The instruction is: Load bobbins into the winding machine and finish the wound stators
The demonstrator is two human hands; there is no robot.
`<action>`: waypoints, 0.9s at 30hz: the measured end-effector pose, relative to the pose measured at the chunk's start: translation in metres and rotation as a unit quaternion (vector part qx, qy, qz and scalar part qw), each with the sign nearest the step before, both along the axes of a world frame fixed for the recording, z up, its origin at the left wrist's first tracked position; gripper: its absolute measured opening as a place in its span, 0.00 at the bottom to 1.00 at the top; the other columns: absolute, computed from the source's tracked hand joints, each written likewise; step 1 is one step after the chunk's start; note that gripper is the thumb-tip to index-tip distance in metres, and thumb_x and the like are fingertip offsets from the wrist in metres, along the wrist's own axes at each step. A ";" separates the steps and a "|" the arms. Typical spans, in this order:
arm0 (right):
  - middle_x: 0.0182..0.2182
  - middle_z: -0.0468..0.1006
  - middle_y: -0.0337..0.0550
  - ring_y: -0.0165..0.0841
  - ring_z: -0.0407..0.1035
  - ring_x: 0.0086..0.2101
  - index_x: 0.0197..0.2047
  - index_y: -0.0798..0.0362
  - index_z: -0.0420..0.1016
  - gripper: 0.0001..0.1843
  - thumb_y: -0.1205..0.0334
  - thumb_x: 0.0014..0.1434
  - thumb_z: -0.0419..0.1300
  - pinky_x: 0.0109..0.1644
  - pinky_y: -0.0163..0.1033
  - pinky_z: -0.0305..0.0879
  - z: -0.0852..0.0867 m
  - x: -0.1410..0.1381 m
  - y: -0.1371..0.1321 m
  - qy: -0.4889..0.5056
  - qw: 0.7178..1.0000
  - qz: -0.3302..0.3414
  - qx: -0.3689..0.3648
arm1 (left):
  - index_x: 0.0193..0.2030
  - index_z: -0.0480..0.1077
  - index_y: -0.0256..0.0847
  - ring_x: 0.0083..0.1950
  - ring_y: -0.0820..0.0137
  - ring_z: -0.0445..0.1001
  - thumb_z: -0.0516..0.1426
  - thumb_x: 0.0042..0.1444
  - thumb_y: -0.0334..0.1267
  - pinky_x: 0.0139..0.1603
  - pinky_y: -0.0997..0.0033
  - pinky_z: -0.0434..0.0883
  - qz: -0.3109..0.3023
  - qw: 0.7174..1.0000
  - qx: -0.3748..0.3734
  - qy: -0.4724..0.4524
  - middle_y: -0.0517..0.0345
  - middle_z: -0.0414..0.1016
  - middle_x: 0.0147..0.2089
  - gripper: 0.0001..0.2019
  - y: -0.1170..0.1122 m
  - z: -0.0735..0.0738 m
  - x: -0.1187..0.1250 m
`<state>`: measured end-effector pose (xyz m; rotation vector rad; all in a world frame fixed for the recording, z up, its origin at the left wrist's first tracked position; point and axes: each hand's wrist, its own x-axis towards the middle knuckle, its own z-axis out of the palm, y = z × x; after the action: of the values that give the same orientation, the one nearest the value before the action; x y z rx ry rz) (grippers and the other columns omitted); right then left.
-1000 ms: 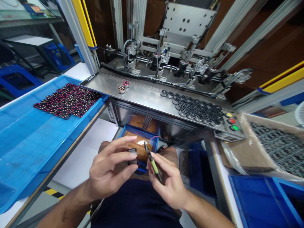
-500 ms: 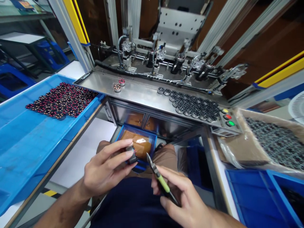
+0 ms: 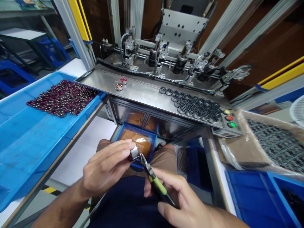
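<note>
My left hand [image 3: 105,169] pinches a small round wound coil part [image 3: 134,153], metal-rimmed with red wire, between thumb and fingers, low in the middle of the view. My right hand [image 3: 182,199] grips small cutters with a green and black handle [image 3: 156,185]. Their tips touch the part's right edge. Both hands hover over my lap, above a small blue bin [image 3: 136,144] with brown scraps inside.
A steel shelf [image 3: 142,93] carries two wound parts [image 3: 121,83] and a heap of black ring parts [image 3: 197,107]. A blue tray [image 3: 28,133] at left holds several red-wound parts [image 3: 63,98]. Coloured buttons [image 3: 229,118], a lined box of black parts [image 3: 275,144] and blue bins [image 3: 261,199] sit right.
My left hand turned the part so its metal rim faces up. My right hand brought the cutters up and left until their tips met the part.
</note>
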<state>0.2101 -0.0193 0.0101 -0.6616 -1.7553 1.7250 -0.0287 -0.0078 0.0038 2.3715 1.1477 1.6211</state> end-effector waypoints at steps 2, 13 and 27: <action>0.43 0.76 0.47 0.33 0.73 0.42 0.66 0.49 0.58 0.36 0.74 0.55 0.56 0.49 0.46 0.73 -0.002 0.000 -0.001 0.007 1.000 0.001 -0.002 | 0.60 0.65 0.44 0.48 0.62 0.81 0.64 0.48 0.20 0.50 0.63 0.81 0.000 1.000 -0.002 -0.002 0.51 0.81 0.49 0.32 0.000 0.000 0.000; 0.40 0.76 0.45 0.32 0.73 0.38 0.67 0.49 0.59 0.37 0.75 0.54 0.56 0.44 0.44 0.73 -0.003 -0.004 0.001 -0.008 1.000 -0.006 -0.004 | 0.60 0.65 0.43 0.50 0.63 0.81 0.64 0.47 0.19 0.51 0.64 0.80 -0.010 1.000 -0.006 -0.006 0.51 0.81 0.49 0.33 0.000 -0.002 -0.001; 0.24 0.68 0.37 0.25 0.61 0.26 0.33 0.55 0.68 0.06 0.74 0.50 0.55 0.30 0.33 0.59 0.011 -0.013 0.007 -0.052 0.989 0.030 -0.135 | 0.59 0.66 0.35 0.53 0.64 0.79 0.63 0.46 0.14 0.57 0.66 0.76 -0.027 0.999 -0.009 -0.032 0.46 0.81 0.48 0.32 -0.001 -0.006 0.001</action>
<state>0.1975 -0.0127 0.0208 -0.8351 -1.6392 2.0257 -0.0277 -0.0090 -0.0026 2.3001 1.0736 1.6502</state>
